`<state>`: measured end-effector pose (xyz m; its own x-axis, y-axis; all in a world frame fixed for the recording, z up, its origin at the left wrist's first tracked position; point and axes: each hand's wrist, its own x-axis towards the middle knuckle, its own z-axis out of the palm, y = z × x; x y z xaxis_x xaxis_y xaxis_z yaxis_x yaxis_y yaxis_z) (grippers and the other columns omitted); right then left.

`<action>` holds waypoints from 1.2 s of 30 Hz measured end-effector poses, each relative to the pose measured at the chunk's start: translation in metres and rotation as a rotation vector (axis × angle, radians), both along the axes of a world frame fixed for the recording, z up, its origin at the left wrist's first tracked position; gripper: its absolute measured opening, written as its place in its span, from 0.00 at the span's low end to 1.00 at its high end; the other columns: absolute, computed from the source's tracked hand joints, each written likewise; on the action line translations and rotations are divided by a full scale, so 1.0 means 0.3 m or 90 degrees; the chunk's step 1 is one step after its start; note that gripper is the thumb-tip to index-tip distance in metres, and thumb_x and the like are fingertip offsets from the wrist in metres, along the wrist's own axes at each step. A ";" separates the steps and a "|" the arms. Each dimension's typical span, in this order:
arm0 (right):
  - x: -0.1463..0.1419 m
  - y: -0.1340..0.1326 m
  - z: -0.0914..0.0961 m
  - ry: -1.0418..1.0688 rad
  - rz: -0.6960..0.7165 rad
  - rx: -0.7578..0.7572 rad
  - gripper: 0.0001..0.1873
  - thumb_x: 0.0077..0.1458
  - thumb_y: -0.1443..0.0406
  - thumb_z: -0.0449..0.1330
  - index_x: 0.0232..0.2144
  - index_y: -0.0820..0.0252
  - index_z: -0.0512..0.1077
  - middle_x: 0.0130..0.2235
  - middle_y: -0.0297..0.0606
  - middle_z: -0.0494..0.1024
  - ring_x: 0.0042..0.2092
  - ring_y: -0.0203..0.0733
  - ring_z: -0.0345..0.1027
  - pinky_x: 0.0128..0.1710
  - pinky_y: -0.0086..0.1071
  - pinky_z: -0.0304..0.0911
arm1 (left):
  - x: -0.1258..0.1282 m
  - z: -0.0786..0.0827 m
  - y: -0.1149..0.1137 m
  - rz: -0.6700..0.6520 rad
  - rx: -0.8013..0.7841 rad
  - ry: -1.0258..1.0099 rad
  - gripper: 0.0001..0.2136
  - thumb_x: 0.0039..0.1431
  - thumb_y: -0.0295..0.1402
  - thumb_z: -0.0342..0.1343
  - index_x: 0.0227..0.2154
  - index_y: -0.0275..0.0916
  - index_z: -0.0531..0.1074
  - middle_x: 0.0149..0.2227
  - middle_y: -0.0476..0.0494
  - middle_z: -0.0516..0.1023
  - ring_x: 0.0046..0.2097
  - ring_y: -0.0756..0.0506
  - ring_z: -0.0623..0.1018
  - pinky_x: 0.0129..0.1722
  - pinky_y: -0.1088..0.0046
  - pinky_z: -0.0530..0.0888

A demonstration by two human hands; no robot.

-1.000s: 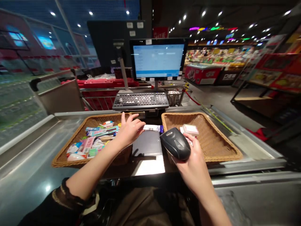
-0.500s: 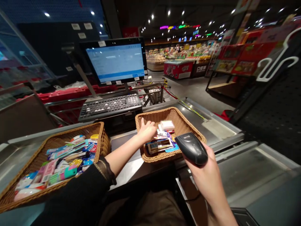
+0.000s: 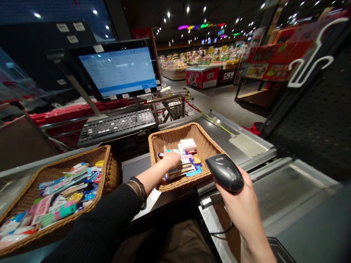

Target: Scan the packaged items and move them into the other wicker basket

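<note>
My left hand [image 3: 171, 159] is inside the nearer-centre wicker basket [image 3: 211, 140], its fingers closed around a slim blue-and-white package [image 3: 161, 155] that sticks out to either side. Under and beside that hand lie several small packs, among them a white box [image 3: 188, 144] and a round yellow item [image 3: 197, 160]. A black handheld barcode scanner [image 3: 225, 172] is gripped in my right hand [image 3: 242, 201], held up just right of the basket's near corner. The scanner's head points toward the basket.
Another wicker basket [image 3: 105, 171], full of packaged toiletries, stands at left. Behind the counter are a keyboard [image 3: 117, 125] and a lit monitor [image 3: 117, 73]. A metal counter top [image 3: 219, 128] extends right, and a white hook [image 3: 307, 65] hangs there.
The slim blue-and-white package now shows in my left hand, raised over the other packs. The view has shifted slightly right. My right hand keeps hold of the scanner.
</note>
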<state>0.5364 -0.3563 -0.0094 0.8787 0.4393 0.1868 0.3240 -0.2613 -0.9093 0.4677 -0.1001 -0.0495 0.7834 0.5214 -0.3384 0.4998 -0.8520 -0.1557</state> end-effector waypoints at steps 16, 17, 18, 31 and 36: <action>-0.069 0.035 0.062 -0.027 0.049 0.007 0.39 0.44 0.48 0.65 0.55 0.63 0.69 0.55 0.51 0.74 0.52 0.57 0.73 0.51 0.48 0.68 | -0.140 0.171 -0.068 -0.101 0.099 -0.207 0.10 0.62 0.32 0.60 0.45 0.36 0.76 0.53 0.30 0.76 0.63 0.29 0.66 0.63 0.25 0.49; -0.078 0.043 0.068 -0.040 0.061 0.011 0.39 0.44 0.48 0.65 0.55 0.63 0.69 0.54 0.51 0.74 0.52 0.57 0.73 0.51 0.48 0.68 | -0.178 0.194 -0.071 -0.102 0.113 -0.230 0.09 0.63 0.31 0.58 0.45 0.36 0.76 0.53 0.31 0.75 0.65 0.29 0.64 0.63 0.25 0.50; -0.088 0.053 0.074 -0.053 0.077 0.015 0.38 0.45 0.48 0.65 0.54 0.63 0.69 0.54 0.51 0.74 0.52 0.58 0.73 0.52 0.49 0.67 | -0.221 0.214 -0.071 -0.098 0.126 -0.248 0.09 0.64 0.30 0.57 0.45 0.36 0.76 0.53 0.31 0.75 0.66 0.29 0.62 0.62 0.25 0.50; -0.339 0.276 0.098 -0.197 0.391 0.069 0.21 0.52 0.56 0.63 0.48 0.56 0.72 0.58 0.47 0.68 0.58 0.55 0.67 0.61 0.50 0.60 | -1.029 0.259 0.165 0.294 0.192 -0.290 0.13 0.60 0.27 0.57 0.47 0.43 0.76 0.55 0.36 0.76 0.67 0.29 0.61 0.61 0.27 0.53; -0.442 0.330 0.102 -0.225 0.490 0.056 0.23 0.53 0.61 0.63 0.52 0.52 0.68 0.58 0.44 0.67 0.59 0.53 0.65 0.62 0.51 0.60 | -1.328 0.211 0.265 0.476 0.159 -0.201 0.18 0.56 0.30 0.60 0.50 0.44 0.76 0.59 0.33 0.74 0.68 0.26 0.60 0.60 0.29 0.54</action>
<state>0.4039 -0.2574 0.0211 0.2244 0.8611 0.4562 0.6514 0.2157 -0.7275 0.0693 -0.0205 0.0137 0.2418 0.9698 0.0319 0.9693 -0.2399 -0.0537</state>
